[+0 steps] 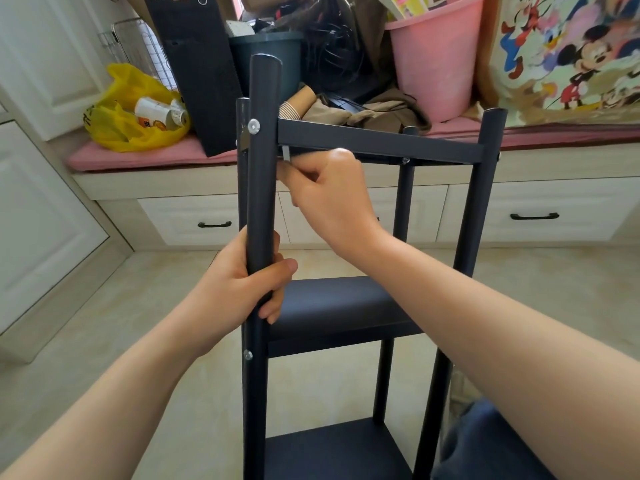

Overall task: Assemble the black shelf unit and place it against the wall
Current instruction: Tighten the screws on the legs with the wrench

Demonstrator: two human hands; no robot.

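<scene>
Beige floor [86, 289]; left hand [239, 285] round post [263, 168]

Pale tiled floor [104, 341] with the black shelf unit [346, 306] upright over it, feet out of frame. Behind it, a built-in bench [450, 188] with drawers is topped by a pink cushion [138, 157]. On the cushion, left to right: a yellow bag [117, 129] of cups and cans, a black computer tower [197, 74], a dark bin [266, 53], crumpled brown cloth [374, 112], a pink bucket [436, 64] and a cartoon-printed bag [571, 57].
</scene>
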